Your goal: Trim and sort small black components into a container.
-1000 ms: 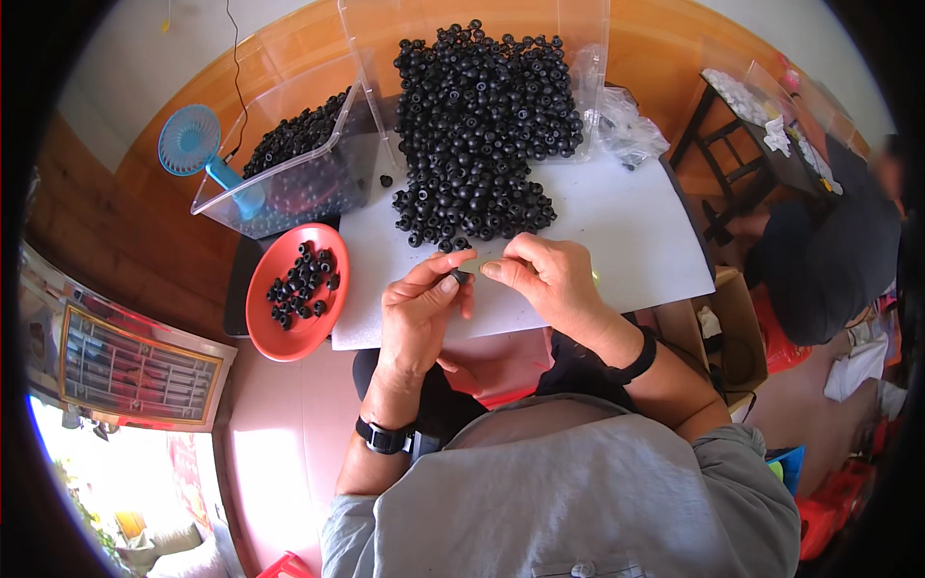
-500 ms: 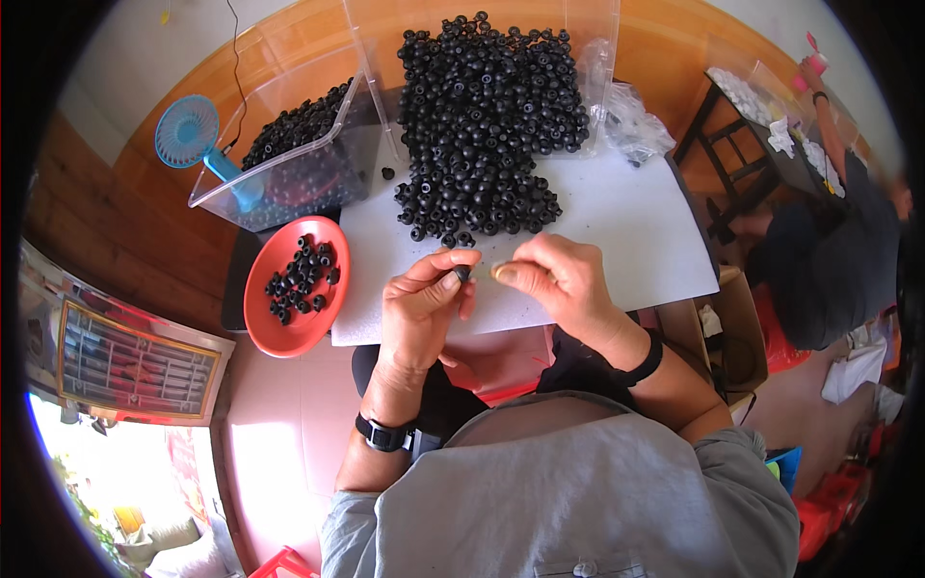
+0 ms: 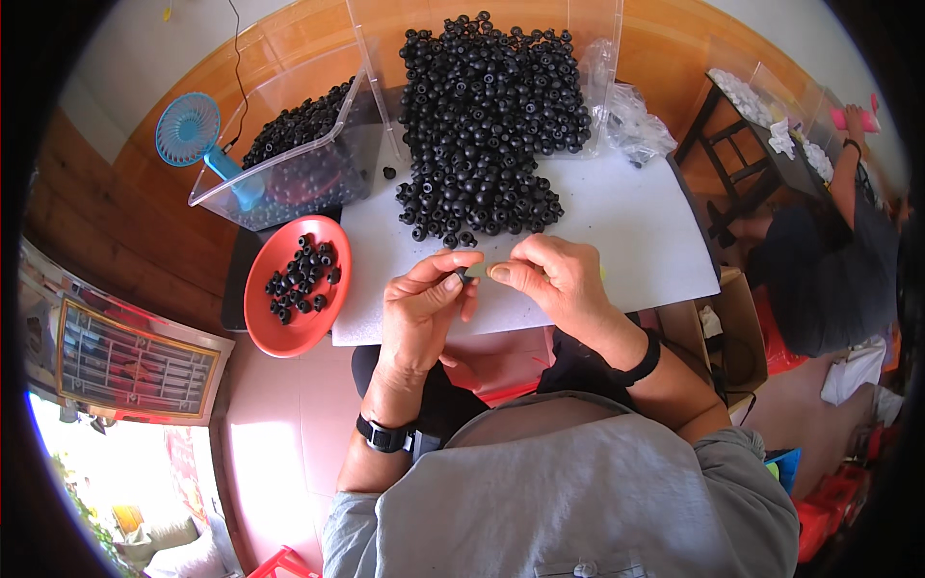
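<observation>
Dark worktop [image 3: 234,289], white sheet [image 3: 646,250] over it. On that: loose black beads [image 3: 477,193], red dish [image 3: 289,335], two clear tubs [image 3: 358,178], crumpled plastic bag [image 3: 639,125].

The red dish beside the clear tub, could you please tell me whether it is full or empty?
Partly filled: a loose cluster of small black pieces lies in the red dish, with its bare surface showing around them.

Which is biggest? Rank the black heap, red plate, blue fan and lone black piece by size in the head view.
Largest to smallest:
Black heap
Red plate
Blue fan
Lone black piece
</observation>
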The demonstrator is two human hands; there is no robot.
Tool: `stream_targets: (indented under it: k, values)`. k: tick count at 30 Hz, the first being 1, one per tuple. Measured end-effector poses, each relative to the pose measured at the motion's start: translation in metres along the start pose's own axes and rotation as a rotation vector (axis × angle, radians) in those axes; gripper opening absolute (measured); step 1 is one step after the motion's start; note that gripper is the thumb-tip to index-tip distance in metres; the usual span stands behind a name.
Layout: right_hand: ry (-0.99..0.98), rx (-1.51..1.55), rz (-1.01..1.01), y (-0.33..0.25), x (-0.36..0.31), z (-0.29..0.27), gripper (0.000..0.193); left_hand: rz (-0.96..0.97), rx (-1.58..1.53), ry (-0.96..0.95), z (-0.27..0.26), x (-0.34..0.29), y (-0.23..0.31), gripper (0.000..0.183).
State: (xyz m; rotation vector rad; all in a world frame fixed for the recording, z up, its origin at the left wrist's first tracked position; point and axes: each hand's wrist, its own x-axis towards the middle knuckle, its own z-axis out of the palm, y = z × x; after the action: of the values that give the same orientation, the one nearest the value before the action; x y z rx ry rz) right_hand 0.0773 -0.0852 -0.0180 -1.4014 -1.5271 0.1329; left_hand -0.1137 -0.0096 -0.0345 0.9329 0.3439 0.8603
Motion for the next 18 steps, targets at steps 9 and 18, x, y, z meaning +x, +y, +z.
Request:
stream_targets:
  k: [9, 18]
  values:
    - [0.059, -0.057, -0.191, 0.003, -0.004, 0.002, 0.028, 0.039, 0.138, 0.127, 0.012, -0.012, 0.018, 0.024]
    - [0.097, -0.07, -0.235, 0.005, -0.007, 0.001, 0.027, 0.596, 1.548, 0.471, -0.069, -0.025, 0.089, 0.026]
